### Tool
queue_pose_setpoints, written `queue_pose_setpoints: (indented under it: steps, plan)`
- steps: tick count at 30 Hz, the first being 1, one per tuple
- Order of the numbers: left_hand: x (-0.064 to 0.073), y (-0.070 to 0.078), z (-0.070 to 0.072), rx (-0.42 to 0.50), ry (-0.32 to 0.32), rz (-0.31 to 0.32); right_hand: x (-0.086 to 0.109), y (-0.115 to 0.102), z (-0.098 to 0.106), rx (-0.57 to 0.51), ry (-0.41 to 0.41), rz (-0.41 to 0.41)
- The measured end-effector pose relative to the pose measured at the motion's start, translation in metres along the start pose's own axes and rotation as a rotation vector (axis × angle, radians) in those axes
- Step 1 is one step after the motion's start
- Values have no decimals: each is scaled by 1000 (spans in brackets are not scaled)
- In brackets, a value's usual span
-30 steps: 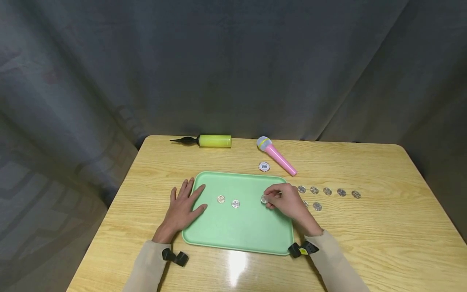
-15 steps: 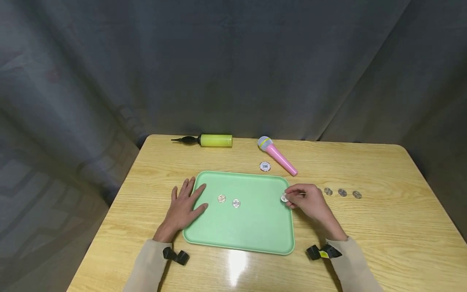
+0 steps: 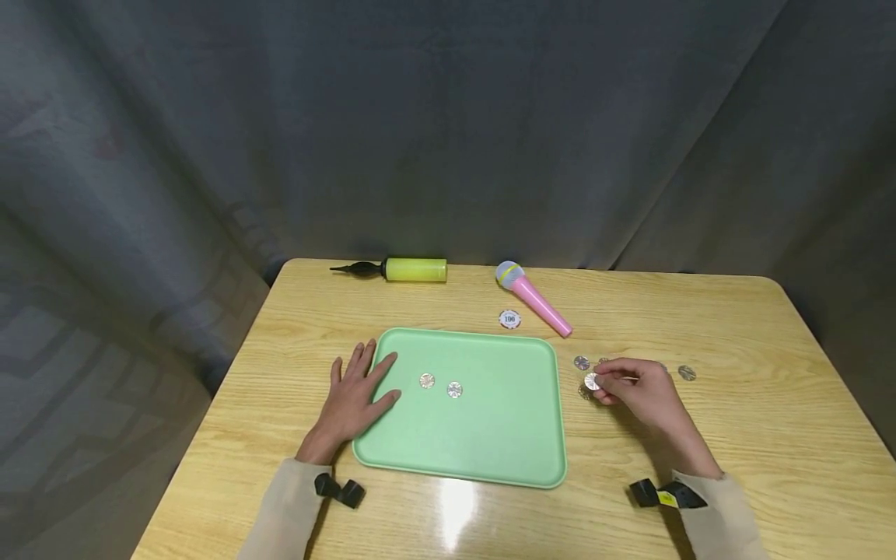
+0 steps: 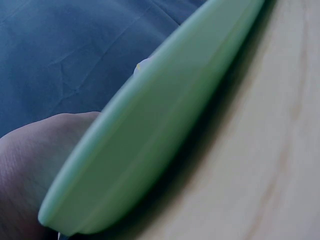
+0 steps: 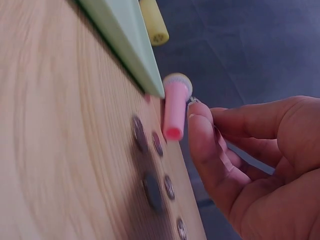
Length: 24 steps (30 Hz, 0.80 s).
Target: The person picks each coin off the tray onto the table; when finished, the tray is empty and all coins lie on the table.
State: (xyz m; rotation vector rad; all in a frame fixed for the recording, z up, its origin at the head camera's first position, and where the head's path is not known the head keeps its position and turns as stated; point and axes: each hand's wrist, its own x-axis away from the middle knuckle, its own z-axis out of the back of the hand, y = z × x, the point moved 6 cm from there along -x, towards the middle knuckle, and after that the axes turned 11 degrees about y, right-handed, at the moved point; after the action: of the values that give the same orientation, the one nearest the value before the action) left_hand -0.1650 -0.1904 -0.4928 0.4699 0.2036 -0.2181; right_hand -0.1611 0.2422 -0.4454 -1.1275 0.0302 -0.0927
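My right hand (image 3: 640, 389) pinches a silvery coin (image 3: 591, 381) between thumb and fingertips, above the table right of the green tray (image 3: 462, 443). Below and around it lie several more coins (image 3: 582, 362) on the wood, some hidden by the hand; the right wrist view shows a near coin (image 5: 140, 134) flat on the table. Two coins lie in the tray, one at left (image 3: 427, 380) and one beside it (image 3: 455, 390). My left hand (image 3: 351, 400) rests across the tray's left edge, fingers spread. In the left wrist view the tray's wall (image 4: 150, 120) hides most of that hand.
Behind the tray lies a round chip marked 100 (image 3: 509, 319). A pink toy microphone (image 3: 535, 299) lies near it, and a yellow hand pump (image 3: 416, 270) with a black nozzle is along the back edge. A dark curtain (image 3: 448, 140) hangs behind the table.
My right hand has moved right with the pinched coin, from over the tray to above the coins on the table. The left hand stays in place.
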Motion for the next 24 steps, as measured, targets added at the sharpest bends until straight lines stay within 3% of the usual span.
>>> queue_pose_setpoints:
  steps: [9,24]
  plan:
    - [0,0,0,-1,-1,0,5,21,29,31,58,-2]
    - [0,0,0,0,-4,5,7,47,55,87,101,-84]
